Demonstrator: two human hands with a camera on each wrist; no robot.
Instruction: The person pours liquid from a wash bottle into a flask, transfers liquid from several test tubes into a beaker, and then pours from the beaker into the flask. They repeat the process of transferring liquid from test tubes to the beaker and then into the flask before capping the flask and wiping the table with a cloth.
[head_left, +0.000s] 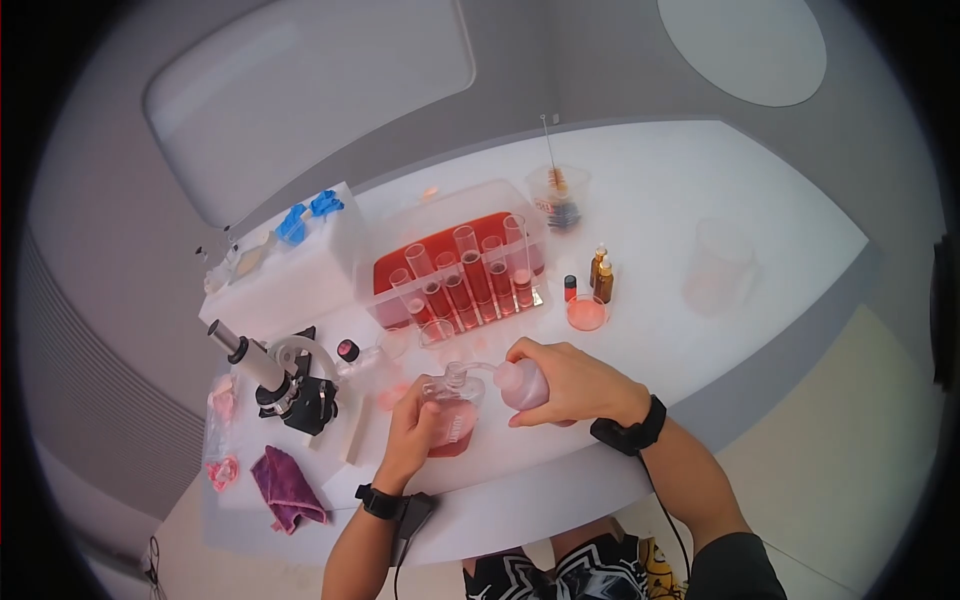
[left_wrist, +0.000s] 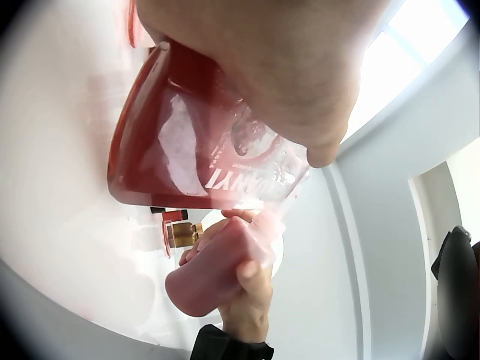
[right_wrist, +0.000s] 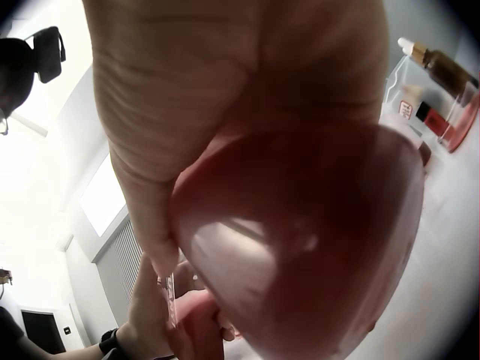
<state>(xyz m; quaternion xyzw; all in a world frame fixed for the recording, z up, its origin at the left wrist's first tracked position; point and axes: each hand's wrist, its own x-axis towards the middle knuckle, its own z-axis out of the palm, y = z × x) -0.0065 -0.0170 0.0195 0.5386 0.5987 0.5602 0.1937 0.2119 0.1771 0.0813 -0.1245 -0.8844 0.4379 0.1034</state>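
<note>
My left hand point(head_left: 408, 435) grips a clear flat flask point(head_left: 455, 425) with red liquid in its lower part and white lettering on its side. In my right hand point(head_left: 580, 385) is a soft squeeze bottle point(head_left: 525, 386) of pink liquid, tilted sideways, its spout reaching to the flask's mouth. The left wrist view shows the flask point(left_wrist: 172, 142) close up, with the squeeze bottle point(left_wrist: 206, 274) beyond it, fingers around it. In the right wrist view the squeeze bottle point(right_wrist: 300, 240) fills the middle and hides most of the flask.
Behind the hands, a rack of test tubes point(head_left: 478, 275) stands by a bin of red liquid point(head_left: 400, 250). A microscope point(head_left: 290, 385) and purple cloth point(head_left: 284, 490) are at left. Dropper bottles point(head_left: 603, 282) and a pink dish point(head_left: 587, 314) stand right; a brush stands in a beaker point(head_left: 560, 205) behind.
</note>
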